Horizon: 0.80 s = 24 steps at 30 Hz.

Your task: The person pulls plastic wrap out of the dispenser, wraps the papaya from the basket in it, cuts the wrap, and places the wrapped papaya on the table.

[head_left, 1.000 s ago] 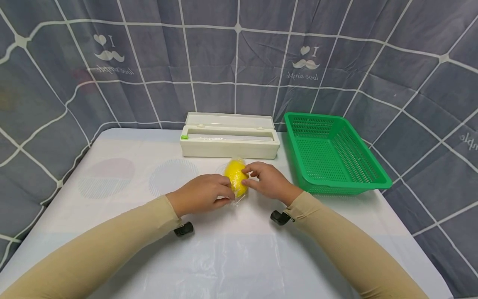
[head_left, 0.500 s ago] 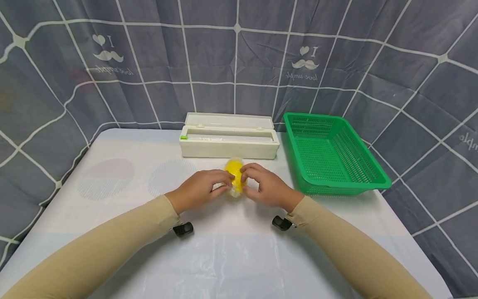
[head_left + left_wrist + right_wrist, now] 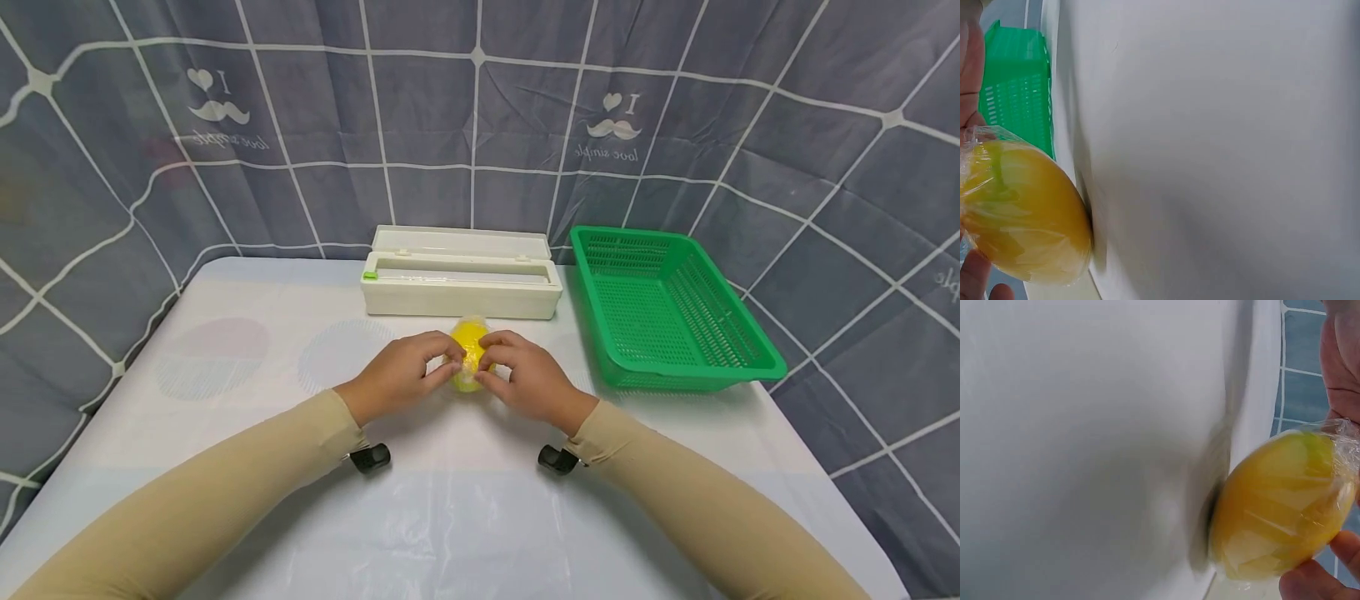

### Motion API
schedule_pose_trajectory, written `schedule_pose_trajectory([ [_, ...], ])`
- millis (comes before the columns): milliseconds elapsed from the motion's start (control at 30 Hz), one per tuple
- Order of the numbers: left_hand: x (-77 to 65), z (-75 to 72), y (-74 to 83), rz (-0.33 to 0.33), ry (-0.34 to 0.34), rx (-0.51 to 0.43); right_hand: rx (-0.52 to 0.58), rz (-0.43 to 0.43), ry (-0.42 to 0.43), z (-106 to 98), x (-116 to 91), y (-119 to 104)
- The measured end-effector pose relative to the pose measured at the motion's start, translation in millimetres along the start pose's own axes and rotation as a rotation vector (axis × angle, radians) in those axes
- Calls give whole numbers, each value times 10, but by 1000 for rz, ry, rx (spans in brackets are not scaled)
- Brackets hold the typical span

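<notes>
A yellow mango (image 3: 468,337), wrapped in clear cling film, rests on the table between both hands. Near its stem end the skin turns green, as the left wrist view shows on the mango (image 3: 1029,212). My left hand (image 3: 405,371) pinches the film over the near top of the fruit, its fingers (image 3: 974,272) along one side. From the other side my right hand (image 3: 532,379) pinches the gathered film too, and its fingers (image 3: 1316,581) touch the mango (image 3: 1279,506). The film's loose edges bunch up between the fingertips, partly hidden by them.
Just behind the mango stands a white cling film dispenser (image 3: 461,300), lid raised, a roll inside and a green slider at its left. A green perforated basket (image 3: 618,354) is at the right. Grid-patterned cloth (image 3: 420,108) hangs behind the white-covered table (image 3: 480,517).
Both hands have drawn closer together over the mango. The loose film at its near end has been folded up onto the fruit, and the fingertips now meet over it.
</notes>
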<state>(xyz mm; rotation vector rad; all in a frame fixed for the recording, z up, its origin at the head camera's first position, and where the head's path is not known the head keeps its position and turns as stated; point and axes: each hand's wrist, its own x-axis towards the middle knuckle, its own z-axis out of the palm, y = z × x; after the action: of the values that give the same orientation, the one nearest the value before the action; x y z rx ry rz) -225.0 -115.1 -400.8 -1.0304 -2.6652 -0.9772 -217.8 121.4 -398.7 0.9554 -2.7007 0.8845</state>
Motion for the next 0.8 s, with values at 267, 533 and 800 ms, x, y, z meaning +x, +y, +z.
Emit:
schedule_pose_trajectory([
  [267, 33, 6, -53, 6, -58, 58, 238, 52, 47, 34, -13, 6],
  [533, 63, 30, -70, -18, -14, 11, 248, 85, 75, 61, 4, -7],
  [800, 130, 48, -52, -118, -1, -87, 182, 166, 146, 117, 61, -22],
])
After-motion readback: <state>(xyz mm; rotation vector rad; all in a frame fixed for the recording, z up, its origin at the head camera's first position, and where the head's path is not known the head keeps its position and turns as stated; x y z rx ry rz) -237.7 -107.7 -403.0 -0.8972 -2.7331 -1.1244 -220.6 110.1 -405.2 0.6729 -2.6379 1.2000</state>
